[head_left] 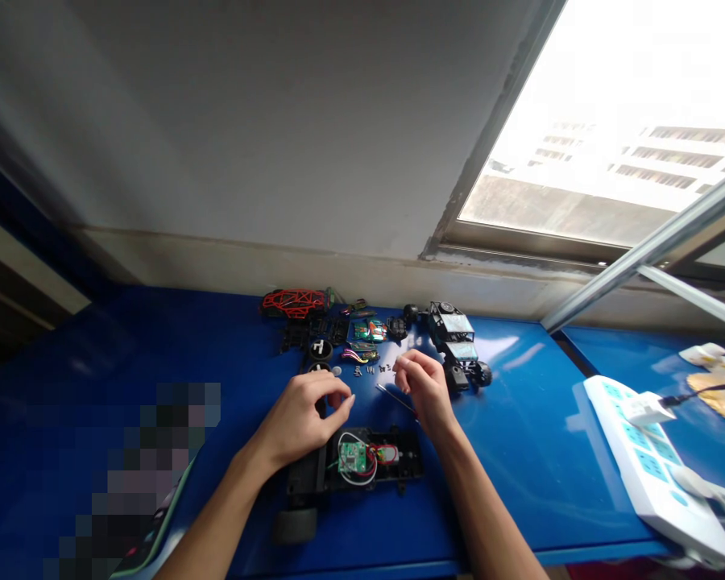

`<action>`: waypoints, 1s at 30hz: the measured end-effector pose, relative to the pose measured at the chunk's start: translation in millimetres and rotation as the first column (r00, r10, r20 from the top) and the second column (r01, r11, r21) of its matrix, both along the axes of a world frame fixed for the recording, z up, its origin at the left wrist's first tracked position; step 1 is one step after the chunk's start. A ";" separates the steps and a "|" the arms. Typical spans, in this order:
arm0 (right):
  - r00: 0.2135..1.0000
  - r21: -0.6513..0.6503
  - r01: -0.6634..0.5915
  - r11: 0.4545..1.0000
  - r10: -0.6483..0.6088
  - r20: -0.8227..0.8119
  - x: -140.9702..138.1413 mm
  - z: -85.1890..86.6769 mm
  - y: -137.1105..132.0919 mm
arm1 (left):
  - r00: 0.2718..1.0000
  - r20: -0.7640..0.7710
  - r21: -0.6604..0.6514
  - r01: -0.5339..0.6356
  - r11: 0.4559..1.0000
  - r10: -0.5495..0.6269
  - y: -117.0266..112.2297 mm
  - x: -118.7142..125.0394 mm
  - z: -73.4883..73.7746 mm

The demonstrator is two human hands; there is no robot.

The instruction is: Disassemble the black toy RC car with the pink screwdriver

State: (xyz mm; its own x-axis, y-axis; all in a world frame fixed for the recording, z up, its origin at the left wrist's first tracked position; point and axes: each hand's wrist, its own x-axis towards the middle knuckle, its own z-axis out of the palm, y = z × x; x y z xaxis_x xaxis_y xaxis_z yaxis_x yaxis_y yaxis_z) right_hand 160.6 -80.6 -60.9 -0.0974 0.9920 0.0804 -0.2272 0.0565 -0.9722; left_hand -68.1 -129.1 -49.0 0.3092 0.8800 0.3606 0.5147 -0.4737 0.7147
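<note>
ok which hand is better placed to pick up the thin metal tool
Probably the right hand: the thin metal tool lies close beside it, while the left hand is farther off, near the black chassis. Whether the right hand holds something small, I can't tell.

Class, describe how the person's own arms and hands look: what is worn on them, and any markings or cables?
The bare, ungloved left hand and bare, ungloved right hand lead into slender, sleeveless forearms, the left forearm and right forearm. No watch, bracelet or ring shows, no cable is attached, and no markings can be made out.
</note>
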 end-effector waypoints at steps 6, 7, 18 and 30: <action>1.000 0.014 0.015 1.000 -0.016 0.011 1.5 -1.6 0.4 | 1.000 -0.029 -0.015 0.003 1.000 -0.003 -0.1 -3.9 -0.4; 1.000 0.018 0.016 1.000 -0.016 0.010 1.7 -1.7 0.3 | 0.999 -0.035 -0.014 -0.001 1.000 0.000 -0.4 -5.3 -0.3; 1.000 0.043 -0.011 0.999 0.012 -0.020 -0.4 0.9 -3.4 | 0.988 -0.146 0.123 -0.031 0.992 0.048 -6.0 -32.7 9.3; 0.998 0.076 -0.034 0.997 0.029 0.063 0.2 -3.6 -3.8 | 0.978 -0.158 0.088 -0.125 0.988 0.137 -12.3 -59.0 8.7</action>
State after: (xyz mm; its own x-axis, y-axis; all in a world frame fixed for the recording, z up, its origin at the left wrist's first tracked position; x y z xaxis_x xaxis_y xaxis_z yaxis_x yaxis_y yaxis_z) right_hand 160.9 -84.5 -64.5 -0.1355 0.9795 0.1494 -0.1699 0.1256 -0.9774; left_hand -127.2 -141.5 -40.3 0.2532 0.8882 0.3834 0.6824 -0.4449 0.5800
